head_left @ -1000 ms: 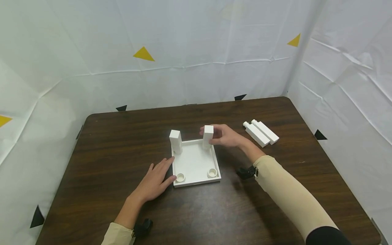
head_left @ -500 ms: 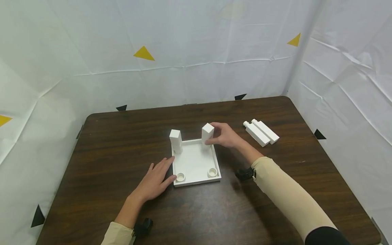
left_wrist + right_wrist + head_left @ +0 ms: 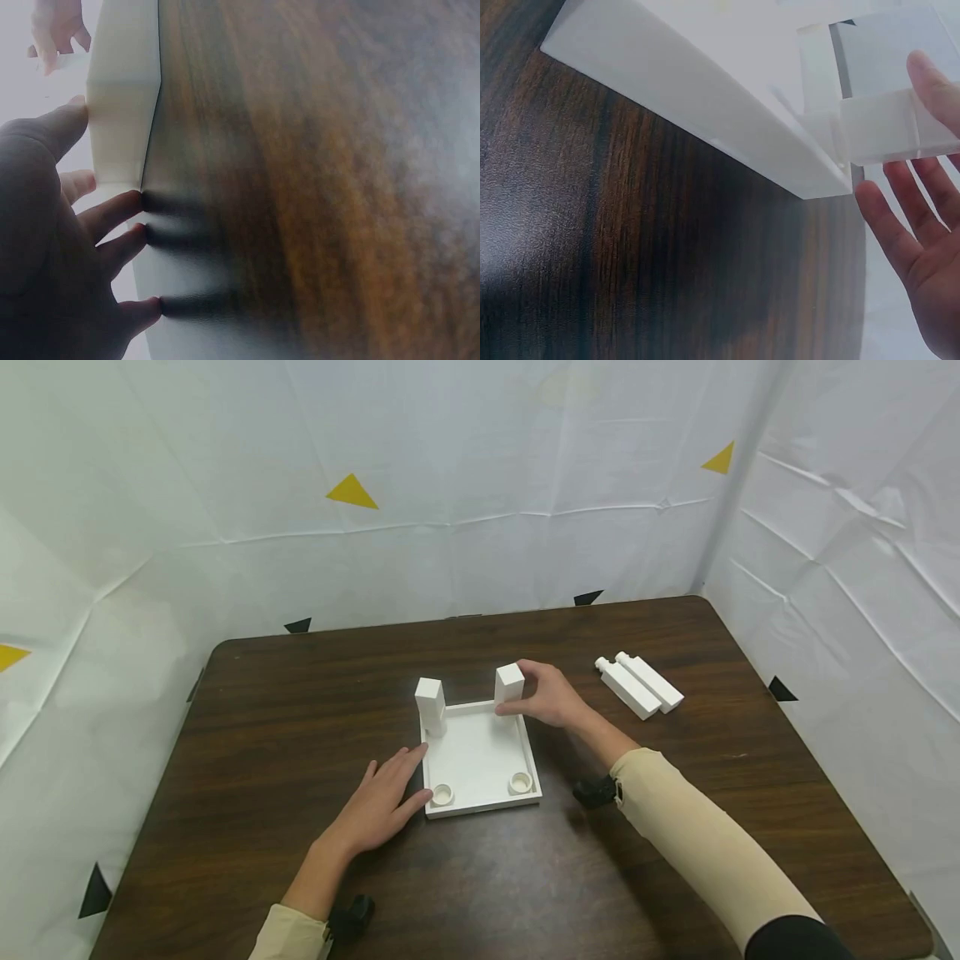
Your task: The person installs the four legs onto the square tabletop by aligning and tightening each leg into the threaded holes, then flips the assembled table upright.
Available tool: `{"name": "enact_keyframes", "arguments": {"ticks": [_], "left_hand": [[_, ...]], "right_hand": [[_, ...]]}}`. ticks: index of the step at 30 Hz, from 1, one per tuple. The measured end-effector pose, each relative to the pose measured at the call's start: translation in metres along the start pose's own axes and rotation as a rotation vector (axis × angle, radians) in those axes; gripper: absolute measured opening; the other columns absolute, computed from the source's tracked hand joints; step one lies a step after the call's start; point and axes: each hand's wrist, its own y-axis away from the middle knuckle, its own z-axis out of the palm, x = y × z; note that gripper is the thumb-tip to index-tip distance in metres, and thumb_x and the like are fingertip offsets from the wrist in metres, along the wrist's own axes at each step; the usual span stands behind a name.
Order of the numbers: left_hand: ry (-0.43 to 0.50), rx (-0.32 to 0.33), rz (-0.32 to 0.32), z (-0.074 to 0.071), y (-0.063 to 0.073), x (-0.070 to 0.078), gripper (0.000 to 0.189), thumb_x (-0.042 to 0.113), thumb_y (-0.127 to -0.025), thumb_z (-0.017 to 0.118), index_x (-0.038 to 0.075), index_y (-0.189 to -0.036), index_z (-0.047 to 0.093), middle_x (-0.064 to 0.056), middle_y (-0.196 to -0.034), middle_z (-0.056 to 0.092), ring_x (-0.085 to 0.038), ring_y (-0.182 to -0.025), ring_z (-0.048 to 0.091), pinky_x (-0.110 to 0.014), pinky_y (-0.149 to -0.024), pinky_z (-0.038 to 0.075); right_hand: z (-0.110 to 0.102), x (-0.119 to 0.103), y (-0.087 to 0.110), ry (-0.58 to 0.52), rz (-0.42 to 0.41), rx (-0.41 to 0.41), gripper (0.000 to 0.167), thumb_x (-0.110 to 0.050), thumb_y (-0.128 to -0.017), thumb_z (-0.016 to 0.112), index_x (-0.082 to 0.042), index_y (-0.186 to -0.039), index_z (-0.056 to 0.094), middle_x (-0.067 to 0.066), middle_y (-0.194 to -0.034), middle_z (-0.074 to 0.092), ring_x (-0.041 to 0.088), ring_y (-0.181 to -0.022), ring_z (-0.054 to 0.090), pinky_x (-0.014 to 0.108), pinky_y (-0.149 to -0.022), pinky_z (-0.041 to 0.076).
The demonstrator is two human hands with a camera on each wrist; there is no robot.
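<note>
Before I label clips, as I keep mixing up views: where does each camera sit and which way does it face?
Head: on the head, facing forward and down at the tray and table; left hand, right hand and both forearms show.
Left wrist: on that wrist, facing the tray's outer side; left hand shows, right hand upper left.
Right wrist: on that wrist, facing the tray and held block; right hand shows.
Both wrist views share the tray and right hand.
</note>
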Motion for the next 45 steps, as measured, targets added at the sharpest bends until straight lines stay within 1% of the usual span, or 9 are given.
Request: {"name": "enact_keyframes", "arguments": {"ticks": [4, 7, 10, 16, 20, 29, 33, 39, 45], "left_hand": [[-0.005, 0.001, 0.0, 0.0, 0.0, 0.0, 0.072, 0.057, -0.099, 0.045, 0.024, -0.158, 0.02, -0.003, -0.16, 0.028, -0.025, -0.148, 0.02, -0.064, -0.113, 0.012], [-0.004, 0.0, -0.003, 0.0, 0.0, 0.001, 0.072, 0.056, -0.099, 0.046, 0.024, -0.158, 0.02, -0.003, -0.16, 0.028, -0.025, -0.148, 0.02, -0.064, -0.113, 0.012], [0.0, -0.003, -0.008, -0.001, 0.001, 0.002, 0.072, 0.055, -0.099, 0.046, 0.024, -0.158, 0.021, -0.003, -0.16, 0.028, -0.025, -0.148, 0.02, -0.064, -0.113, 0.012], [0.001, -0.002, -0.015, -0.001, 0.001, 0.002, 0.071, 0.055, -0.099, 0.047, 0.025, -0.158, 0.021, -0.004, -0.159, 0.028, -0.025, -0.148, 0.02, -0.064, -0.113, 0.011], [0.005, 0.003, -0.01, -0.001, 0.0, 0.001, 0.071, 0.054, -0.099, 0.047, 0.025, -0.158, 0.021, -0.004, -0.159, 0.028, -0.025, -0.148, 0.02, -0.064, -0.113, 0.011], [0.007, 0.001, -0.01, -0.002, 0.0, 0.002, 0.071, 0.054, -0.099, 0.047, 0.025, -0.158, 0.02, -0.004, -0.16, 0.028, -0.025, -0.148, 0.02, -0.064, -0.113, 0.011], [0.01, 0.0, -0.011, -0.002, 0.0, 0.002, 0.071, 0.054, -0.099, 0.047, 0.024, -0.158, 0.02, -0.004, -0.16, 0.028, -0.025, -0.148, 0.02, -0.064, -0.113, 0.011], [0.014, -0.001, -0.016, -0.002, 0.0, 0.003, 0.071, 0.054, -0.099, 0.048, 0.024, -0.158, 0.021, -0.004, -0.16, 0.028, -0.025, -0.148, 0.02, -0.064, -0.113, 0.01], [0.013, 0.003, -0.013, -0.002, 0.0, 0.003, 0.071, 0.053, -0.099, 0.049, 0.024, -0.158, 0.021, -0.005, -0.159, 0.028, -0.026, -0.148, 0.02, -0.064, -0.113, 0.01]], "right_hand": [[0.001, 0.002, 0.0, 0.008, -0.031, -0.018, 0.062, -0.023, -0.074, 0.088, -0.007, -0.126, 0.058, 0.006, -0.115, 0.065, 0.024, -0.104, 0.059, 0.045, -0.094, 0.048], [0.0, 0.004, -0.001, -0.065, -0.091, -0.05, 0.064, -0.012, -0.078, 0.084, -0.007, -0.134, 0.054, 0.01, -0.122, 0.063, 0.025, -0.109, 0.059, 0.047, -0.096, 0.047], [-0.001, 0.005, -0.003, -0.187, -0.148, -0.094, 0.065, 0.003, -0.08, 0.076, -0.006, -0.139, 0.051, 0.016, -0.13, 0.06, 0.028, -0.116, 0.059, 0.048, -0.096, 0.048], [-0.001, 0.006, -0.005, -0.293, -0.176, -0.16, 0.06, 0.015, -0.082, 0.064, 0.001, -0.139, 0.051, 0.021, -0.128, 0.062, 0.03, -0.121, 0.057, 0.049, -0.1, 0.044], [-0.001, 0.005, -0.003, -0.28, -0.173, -0.155, 0.055, 0.015, -0.083, 0.065, 0.001, -0.135, 0.054, 0.025, -0.125, 0.062, 0.032, -0.119, 0.059, 0.049, -0.1, 0.045], [-0.007, -0.019, 0.009, -0.191, -0.167, -0.1, 0.048, 0.011, -0.081, 0.072, 0.008, -0.127, 0.059, 0.024, -0.119, 0.065, 0.037, -0.112, 0.062, 0.053, -0.097, 0.046], [-0.003, -0.006, 0.003, -0.178, -0.155, -0.086, 0.05, 0.008, -0.08, 0.075, 0.006, -0.128, 0.06, 0.022, -0.119, 0.066, 0.037, -0.112, 0.062, 0.054, -0.097, 0.046], [-0.001, 0.008, -0.004, -0.128, -0.121, -0.103, 0.062, -0.004, -0.078, 0.082, -0.005, -0.135, 0.058, 0.012, -0.127, 0.064, 0.028, -0.113, 0.06, 0.049, -0.096, 0.048], [-0.005, 0.009, -0.006, -0.245, -0.177, -0.192, 0.068, 0.009, -0.077, 0.074, -0.002, -0.14, 0.05, 0.017, -0.133, 0.059, 0.031, -0.123, 0.055, 0.05, -0.099, 0.046]]}}
